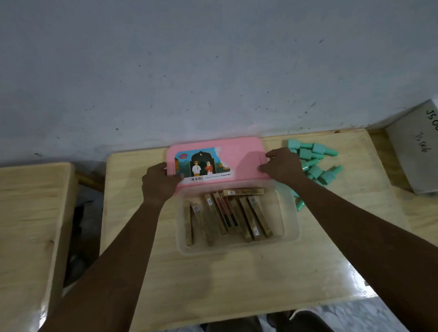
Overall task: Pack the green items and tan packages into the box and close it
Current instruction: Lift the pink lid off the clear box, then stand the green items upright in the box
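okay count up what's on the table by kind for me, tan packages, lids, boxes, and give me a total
Long tan cardboard packages in the box: about 9
Pink plastic lid: 1
Clear plastic box: 1
Grey cardboard box: 1
Small green plastic items: heaped, too overlapped to count
Total, excluding green: about 12

The pink lid [238, 159] sat between the left hand [159, 180] and right hand [282, 165], covering the far edge of the clear box [238, 243] — so reaching in from behind was blocked. Nearer than the hands the box stood open on top, though tan packages [228, 216] filled most of its floor. Just right of the right hand the green items [313, 161] crowded the table [219, 280] — the bare wood left of the left hand was open.
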`<action>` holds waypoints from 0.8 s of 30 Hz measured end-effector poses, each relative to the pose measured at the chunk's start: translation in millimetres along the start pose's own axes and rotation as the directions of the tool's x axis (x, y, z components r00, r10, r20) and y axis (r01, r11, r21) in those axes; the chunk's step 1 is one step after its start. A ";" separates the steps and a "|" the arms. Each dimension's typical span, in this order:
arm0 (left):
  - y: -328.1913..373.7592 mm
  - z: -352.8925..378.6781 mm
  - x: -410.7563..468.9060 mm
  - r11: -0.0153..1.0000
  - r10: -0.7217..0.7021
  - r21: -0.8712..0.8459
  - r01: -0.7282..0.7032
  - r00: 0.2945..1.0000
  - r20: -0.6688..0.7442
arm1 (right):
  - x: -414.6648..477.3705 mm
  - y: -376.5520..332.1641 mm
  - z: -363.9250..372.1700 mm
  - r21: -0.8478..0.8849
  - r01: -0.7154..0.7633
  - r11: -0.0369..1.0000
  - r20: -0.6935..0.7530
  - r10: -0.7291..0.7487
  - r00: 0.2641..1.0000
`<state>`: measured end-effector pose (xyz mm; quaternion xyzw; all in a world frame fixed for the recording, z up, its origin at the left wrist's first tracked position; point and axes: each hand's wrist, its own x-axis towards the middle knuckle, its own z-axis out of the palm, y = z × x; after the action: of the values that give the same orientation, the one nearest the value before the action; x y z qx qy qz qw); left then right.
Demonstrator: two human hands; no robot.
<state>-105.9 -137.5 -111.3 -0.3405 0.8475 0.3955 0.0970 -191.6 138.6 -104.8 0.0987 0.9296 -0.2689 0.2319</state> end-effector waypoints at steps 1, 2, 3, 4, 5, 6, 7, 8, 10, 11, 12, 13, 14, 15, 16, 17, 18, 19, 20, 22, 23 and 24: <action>-1.6 1.1 -1.3 1.000 -0.009 -0.015 0.009 1.000 -0.007 | -0.3 2.3 2.7 -0.010 0.002 1.000 0.001 -0.002 1.000; -3.3 2.4 -2.4 1.000 -0.008 -0.026 0.008 1.000 -0.020 | -0.5 4.4 5.0 -0.017 0.006 1.000 0.002 -0.006 1.000; -3.5 3.2 -4.6 1.000 -0.006 -0.020 0.005 0.999 -0.034 | -1.0 6.6 7.0 -0.015 0.011 1.000 -0.002 -0.011 1.000; -2.8 3.4 -7.8 1.000 0.008 -0.008 -0.008 0.999 -0.052 | -2.3 8.2 8.0 -0.004 0.018 1.000 -0.010 -0.018 1.000; -1.5 3.5 -11.4 1.000 0.017 0.000 -0.017 0.997 -0.073 | -4.7 9.8 8.3 0.009 0.031 0.999 -0.024 -0.031 0.999; -1.5 4.5 -14.3 1.000 0.024 -0.011 -0.025 0.995 -0.093 | -7.7 11.8 8.2 0.018 0.051 0.999 -0.046 -0.050 0.998; -2.1 5.4 -17.3 0.999 0.025 -0.041 -0.029 0.994 -0.109 | -12.3 14.4 7.5 0.032 0.076 0.997 -0.077 -0.073 0.994; -4.4 6.7 -20.7 0.997 0.025 -0.075 -0.035 0.992 -0.123 | -18.6 17.7 7.0 0.062 0.101 0.993 -0.110 -0.094 0.990; -8.3 10.9 -35.7 0.990 0.038 -0.130 -0.059 0.986 -0.160 | -36.0 26.5 7.0 0.158 0.153 0.975 -0.173 -0.125 0.977; -10.8 14.9 -47.0 0.986 0.059 -0.143 -0.085 0.982 -0.182 | -45.2 32.0 7.7 0.202 0.175 0.964 -0.202 -0.134 0.970; -13.0 20.7 -60.2 0.982 0.095 -0.142 -0.126 0.974 -0.206 | -54.3 37.8 8.9 0.232 0.196 0.953 -0.229 -0.143 0.963; -15.2 27.2 -74.2 0.977 0.129 -0.140 -0.162 0.967 -0.220 | -62.6 43.4 10.6 0.242 0.221 0.945 -0.253 -0.159 0.954; -17.4 34.0 -87.4 0.971 0.149 -0.151 -0.185 0.963 -0.224 | -69.2 48.8 12.5 0.237 0.253 0.938 -0.278 -0.183 0.943; -19.1 40.0 -98.8 0.967 0.148 -0.170 -0.189 0.963 -0.226 | -74.2 54.3 13.9 0.223 0.285 0.932 -0.301 -0.212 0.930; -21.5 45.5 -106.4 0.967 0.131 -0.186 -0.176 0.964 -0.233 | -77.1 60.1 14.5 0.207 0.310 0.928 -0.316 -0.236 0.919; -22.8 49.3 -112.7 0.969 0.113 -0.188 -0.160 0.964 -0.241 | -79.4 66.1 13.7 0.194 0.326 0.925 -0.320 -0.255 0.912; -24.3 52.2 -117.1 0.971 0.104 -0.183 -0.151 0.964 -0.244 | -80.6 72.5 12.5 0.186 0.333 0.924 -0.314 -0.265 0.912; -24.5 53.6 -122.0 0.974 0.111 -0.169 -0.153 0.966 -0.235 | -82.2 78.9 10.9 0.180 0.336 0.924 -0.304 -0.273 0.913; -24.9 54.5 -125.6 0.975 0.130 -0.147 -0.165 0.966 -0.224 | -83.8 85.1 9.1 0.174 0.340 0.924 -0.293 -0.281 0.914; -24.2 55.3 -131.6 0.978 0.164 -0.098 -0.186 0.966 -0.197 | -86.7 97.6 6.4 0.166 0.350 0.922 -0.278 -0.297 0.913; -24.3 55.6 -134.0 0.979 0.170 -0.083 -0.188 0.968 -0.184 | -87.8 102.9 5.5 0.167 0.357 0.919 -0.270 -0.306 0.913; -23.9 55.7 -136.3 0.980 0.174 -0.068 -0.188 0.970 -0.173 | -88.6 106.9 4.8 0.169 0.363 0.916 -0.259 -0.314 0.913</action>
<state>6.1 -39.2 -103.9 -0.2972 0.8628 0.4083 -0.0247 -79.4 220.1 -114.0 -0.0102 0.9186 -0.3901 0.0620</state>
